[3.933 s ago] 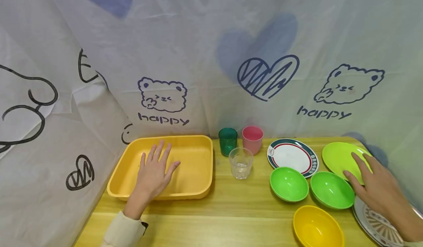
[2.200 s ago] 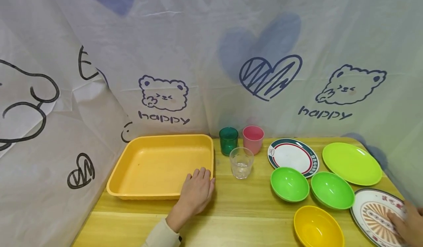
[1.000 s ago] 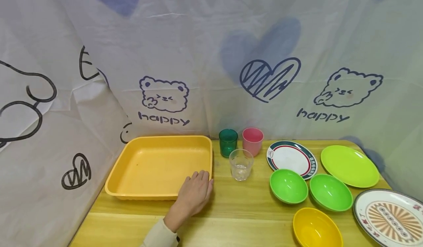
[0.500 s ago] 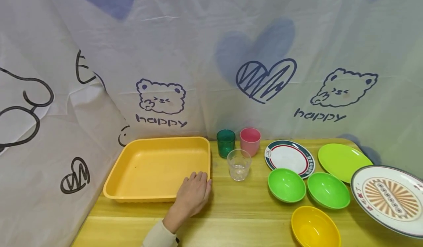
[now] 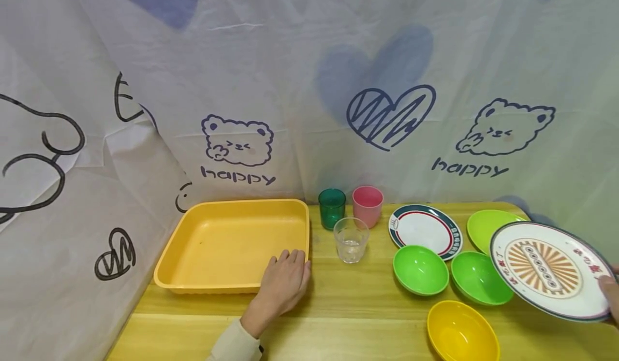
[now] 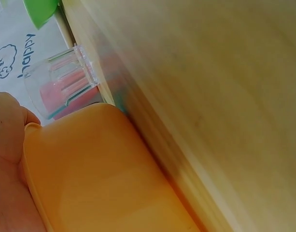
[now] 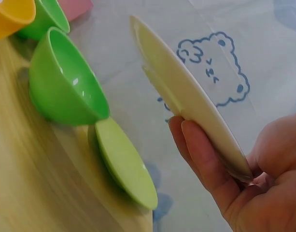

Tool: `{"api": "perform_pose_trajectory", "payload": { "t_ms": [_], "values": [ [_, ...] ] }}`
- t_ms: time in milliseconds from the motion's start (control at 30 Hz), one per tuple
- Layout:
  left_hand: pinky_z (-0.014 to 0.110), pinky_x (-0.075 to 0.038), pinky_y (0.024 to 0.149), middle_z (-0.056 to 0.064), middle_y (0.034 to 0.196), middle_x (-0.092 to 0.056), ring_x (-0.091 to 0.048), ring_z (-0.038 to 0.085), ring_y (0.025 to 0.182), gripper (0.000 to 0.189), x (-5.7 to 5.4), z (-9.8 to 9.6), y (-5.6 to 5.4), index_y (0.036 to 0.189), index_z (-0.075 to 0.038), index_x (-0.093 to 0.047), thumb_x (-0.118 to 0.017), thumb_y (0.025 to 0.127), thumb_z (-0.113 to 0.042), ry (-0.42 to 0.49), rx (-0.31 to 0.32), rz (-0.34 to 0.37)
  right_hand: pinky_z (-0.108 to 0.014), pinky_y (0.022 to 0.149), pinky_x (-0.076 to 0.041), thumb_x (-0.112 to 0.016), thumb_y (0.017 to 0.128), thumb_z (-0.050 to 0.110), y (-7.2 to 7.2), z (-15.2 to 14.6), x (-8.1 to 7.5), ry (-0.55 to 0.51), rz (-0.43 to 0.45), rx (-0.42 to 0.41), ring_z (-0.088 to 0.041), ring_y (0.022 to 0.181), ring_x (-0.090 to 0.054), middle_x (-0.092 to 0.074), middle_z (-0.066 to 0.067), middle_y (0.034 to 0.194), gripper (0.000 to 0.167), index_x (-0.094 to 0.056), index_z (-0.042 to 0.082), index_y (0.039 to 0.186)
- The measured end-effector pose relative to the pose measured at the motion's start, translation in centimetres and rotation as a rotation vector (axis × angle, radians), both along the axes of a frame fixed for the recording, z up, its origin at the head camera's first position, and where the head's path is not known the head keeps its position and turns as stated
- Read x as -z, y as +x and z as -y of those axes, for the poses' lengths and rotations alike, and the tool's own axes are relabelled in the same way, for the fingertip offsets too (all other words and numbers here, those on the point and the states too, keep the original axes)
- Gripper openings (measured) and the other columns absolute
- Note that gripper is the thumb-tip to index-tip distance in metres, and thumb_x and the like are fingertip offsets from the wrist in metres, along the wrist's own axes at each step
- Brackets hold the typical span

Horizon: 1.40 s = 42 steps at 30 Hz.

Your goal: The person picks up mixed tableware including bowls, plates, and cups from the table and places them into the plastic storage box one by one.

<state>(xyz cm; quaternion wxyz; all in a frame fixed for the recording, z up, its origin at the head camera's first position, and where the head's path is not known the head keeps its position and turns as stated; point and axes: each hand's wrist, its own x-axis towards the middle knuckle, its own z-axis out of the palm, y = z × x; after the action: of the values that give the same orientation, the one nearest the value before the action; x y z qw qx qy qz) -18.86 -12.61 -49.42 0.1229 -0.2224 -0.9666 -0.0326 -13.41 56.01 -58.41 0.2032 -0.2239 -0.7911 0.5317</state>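
My right hand (image 7: 244, 179) holds a white plate (image 5: 541, 267) with a brown sunburst print by its right edge, thumb on top and fingers underneath. The plate hangs in the air over part of the lime-green plate (image 5: 486, 226) and the right green bowl (image 5: 479, 278). In the head view only a bit of that hand shows at the right edge. My left hand (image 5: 285, 280) grips the near right corner of a yellow-orange tray (image 5: 232, 287); the left wrist view has it at the tray's rim (image 6: 34, 126). The tray holds nothing.
A clear cup (image 5: 351, 240), a teal cup (image 5: 332, 209) and a pink cup (image 5: 367, 206) stand right of the tray. Further right are a dark-rimmed white plate (image 5: 425, 229), another green bowl (image 5: 419, 269) and a yellow bowl (image 5: 461, 331). A printed cloth (image 5: 300, 81) hangs behind the table.
My left hand went from over the tray to its corner and stays there. My right hand took the sunburst plate, lifted it off the table and moved it up and leftward.
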Motion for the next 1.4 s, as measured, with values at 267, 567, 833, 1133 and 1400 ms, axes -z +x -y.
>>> {"api": "perform_pose_trajectory", "payload": {
  "t_ms": [267,567,833,1133,1400],
  "values": [
    [0.031,-0.035,0.060,0.001,0.077,-0.047,-0.048,0.023,0.075,0.031,0.1,0.0,-0.1,0.090,-0.011,-0.051,-0.039,0.110,-0.030,0.013,-0.002,0.013,-0.027,0.047,-0.056,-0.036,0.111,0.029,0.0,5.3,-4.9,0.005,0.055,-0.132,-0.004,0.058,-0.059,-0.058,0.006,0.084,0.056,-0.017,0.024,0.164],
    [0.031,-0.038,0.059,0.002,0.076,-0.046,-0.050,0.023,0.075,0.029,0.5,0.1,-0.1,0.090,-0.010,-0.051,-0.041,0.109,-0.029,0.019,-0.001,0.006,-0.024,0.049,-0.055,-0.031,0.110,0.016,1.9,15.6,-14.1,0.165,0.073,-0.216,-0.005,0.057,-0.058,-0.056,0.000,0.077,0.059,-0.009,-0.019,0.153],
    [0.032,-0.039,0.060,0.003,0.077,-0.047,-0.051,0.023,0.076,0.028,0.4,0.1,-0.3,0.091,-0.009,-0.052,-0.041,0.109,-0.028,0.015,0.007,0.003,-0.027,0.054,-0.058,-0.036,0.111,0.022,0.9,17.4,-13.9,0.090,0.061,-0.324,-0.009,0.062,-0.063,-0.060,0.003,0.081,0.062,-0.011,-0.014,0.155],
    [0.032,-0.040,0.060,0.002,0.078,-0.047,-0.051,0.023,0.076,0.030,0.5,0.1,-0.2,0.091,-0.009,-0.052,-0.039,0.109,-0.029,0.012,0.007,-0.008,-0.029,0.054,-0.058,-0.035,0.112,0.030,-0.3,21.3,-14.3,-0.015,0.115,-0.375,-0.014,0.062,-0.063,-0.062,-0.001,0.087,0.063,-0.012,-0.012,0.153],
    [0.032,-0.039,0.060,0.002,0.078,-0.046,-0.051,0.022,0.076,0.030,0.4,0.1,-0.1,0.091,-0.009,-0.052,-0.038,0.109,-0.030,-0.008,0.003,0.004,-0.030,0.056,-0.059,-0.039,0.112,0.029,-0.9,23.7,-15.1,-0.201,0.070,-0.462,-0.015,0.065,-0.065,-0.063,0.000,0.090,0.065,-0.009,-0.009,0.155]
  ]
}}
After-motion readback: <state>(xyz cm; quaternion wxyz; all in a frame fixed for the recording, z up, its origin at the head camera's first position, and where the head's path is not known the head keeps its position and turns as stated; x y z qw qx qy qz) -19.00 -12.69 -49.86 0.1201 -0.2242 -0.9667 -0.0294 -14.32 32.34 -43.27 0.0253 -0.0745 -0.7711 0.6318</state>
